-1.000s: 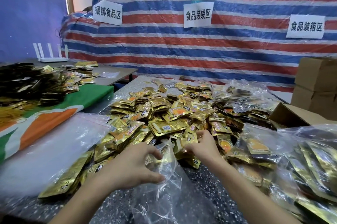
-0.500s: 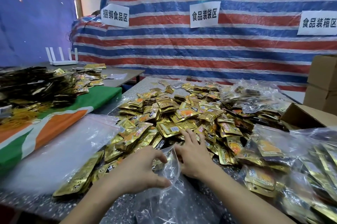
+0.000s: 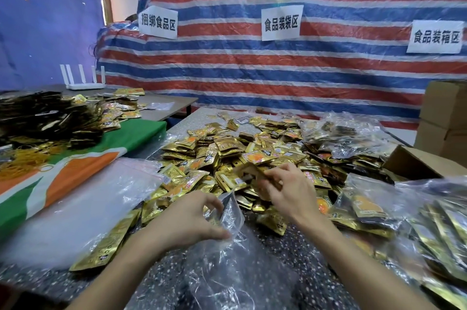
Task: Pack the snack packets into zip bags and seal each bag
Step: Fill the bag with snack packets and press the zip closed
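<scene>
Your left hand (image 3: 187, 221) pinches the rim of the clear zip bag (image 3: 235, 259) just short of the packet pile (image 3: 227, 148). Your right hand (image 3: 288, 191) curls round a gold snack packet (image 3: 250, 172), blurred, over the pile's near edge. Packets look light with slick foil, so take them by a flat edge. The bag film looks limp, so hold it at the rim and spread the mouth.
</scene>
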### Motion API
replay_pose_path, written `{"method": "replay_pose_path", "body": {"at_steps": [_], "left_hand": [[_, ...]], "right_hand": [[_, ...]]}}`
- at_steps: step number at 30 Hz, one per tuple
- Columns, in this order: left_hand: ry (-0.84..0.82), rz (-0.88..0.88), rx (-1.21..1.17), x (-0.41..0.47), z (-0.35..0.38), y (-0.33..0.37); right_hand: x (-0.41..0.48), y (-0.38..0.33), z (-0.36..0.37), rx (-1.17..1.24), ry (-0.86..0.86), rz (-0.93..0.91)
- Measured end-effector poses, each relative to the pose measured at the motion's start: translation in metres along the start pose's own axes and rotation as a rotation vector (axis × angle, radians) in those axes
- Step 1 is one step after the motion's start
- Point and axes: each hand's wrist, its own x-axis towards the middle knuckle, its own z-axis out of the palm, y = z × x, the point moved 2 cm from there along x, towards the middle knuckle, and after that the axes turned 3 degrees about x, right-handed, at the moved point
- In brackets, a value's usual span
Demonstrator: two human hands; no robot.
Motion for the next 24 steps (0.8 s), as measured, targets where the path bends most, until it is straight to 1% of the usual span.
{"method": "replay_pose_path", "body": {"at_steps": [4, 7, 9, 12, 15, 17, 19, 22, 24], "left_hand": [[-0.019, 0.009, -0.022, 0.007, 0.005, 0.007], [-0.037, 0.028, -0.05, 0.009, 0.008, 0.013], [-0.043, 0.034, -0.05, 0.009, 0.009, 0.014], [-0.045, 0.026, -0.054, 0.009, 0.008, 0.012], [-0.043, 0.016, -0.092, 0.009, 0.007, 0.011], [-0.043, 0.016, -0.129, 0.01, 0.007, 0.011], [-0.054, 0.025, -0.157, 0.01, 0.007, 0.012], [-0.076, 0.049, -0.178, 0.012, 0.009, 0.014], [-0.094, 0.052, -0.21, 0.011, 0.008, 0.018]], "right_hand": [[0.009, -0.006, -0.019, 0.037, 0.06, 0.008], [0.01, -0.008, -0.016, 0.089, 0.016, 0.049], [0.01, -0.007, -0.013, 0.182, 0.003, 0.065], [0.009, -0.005, -0.011, 0.41, 0.033, 0.058], [0.006, -0.01, -0.018, 0.803, 0.027, 0.114], [0.003, -0.015, -0.021, 1.035, 0.001, 0.179], [0.001, -0.023, -0.024, 1.219, -0.064, 0.218], [-0.002, -0.032, -0.028, 1.387, -0.187, 0.18], [-0.004, -0.035, -0.029, 1.423, -0.244, 0.137]]}}
